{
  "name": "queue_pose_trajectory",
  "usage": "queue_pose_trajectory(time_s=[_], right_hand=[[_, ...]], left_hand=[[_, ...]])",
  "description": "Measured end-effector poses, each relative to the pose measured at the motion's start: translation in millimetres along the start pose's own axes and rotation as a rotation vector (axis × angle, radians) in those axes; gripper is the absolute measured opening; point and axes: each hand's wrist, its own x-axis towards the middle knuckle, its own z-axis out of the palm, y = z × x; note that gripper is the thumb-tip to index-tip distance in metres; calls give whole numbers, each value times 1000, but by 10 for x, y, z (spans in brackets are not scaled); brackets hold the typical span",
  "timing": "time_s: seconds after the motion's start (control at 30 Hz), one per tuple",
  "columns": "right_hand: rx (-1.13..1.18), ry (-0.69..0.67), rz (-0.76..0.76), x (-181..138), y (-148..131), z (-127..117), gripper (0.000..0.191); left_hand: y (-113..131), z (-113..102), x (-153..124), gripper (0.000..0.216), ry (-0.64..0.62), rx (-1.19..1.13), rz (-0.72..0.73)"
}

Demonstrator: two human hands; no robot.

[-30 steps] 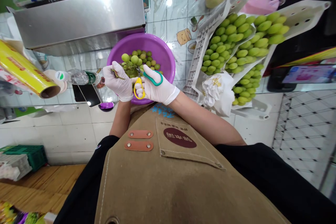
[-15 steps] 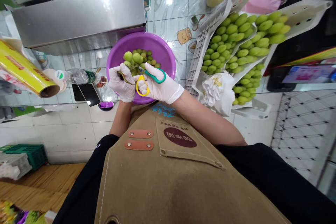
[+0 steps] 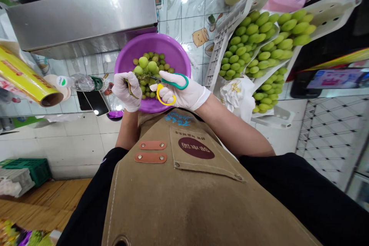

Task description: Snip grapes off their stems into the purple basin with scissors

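White gloves cover both hands. My left hand (image 3: 129, 94) is closed around the stem of a bunch of green grapes (image 3: 147, 65), held above a purple basin (image 3: 123, 48). A bit of the brown-green stem pokes out of the fist. In my right hand (image 3: 190, 94) are scissors (image 3: 182, 85) with one green and one yellow handle loop, the loops spread apart. Their blades point left at the bunch's stems, and the tips are hard to make out. Several loose grapes (image 3: 165, 65) lie in the basin below.
At right, a white plastic crate (image 3: 211, 65) holds long green grapes (image 3: 242, 52) and crumpled paper (image 3: 232, 96). A steel box (image 3: 86, 11) stands behind left. Further left are a phone (image 3: 98, 103), a plastic bottle (image 3: 83, 82) and a yellow film roll (image 3: 25, 75).
The right hand and scissors have drawn back to the right, and the handle loops are further apart. My left hand has shifted slightly left, still on the stem.
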Motion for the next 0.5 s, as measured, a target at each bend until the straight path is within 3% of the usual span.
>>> queue_pose_trajectory(time_s=[0.2, 0.33, 0.5], right_hand=[[35, 114, 0, 79, 115, 29, 54], [41, 105, 14, 131, 143, -20, 56], [-68, 157, -70, 86, 239, -8, 55]], left_hand=[[10, -2, 39, 53, -51, 15, 36], [-32, 6, 49, 54, -73, -9, 41], [-52, 28, 76, 58, -81, 23, -70]])
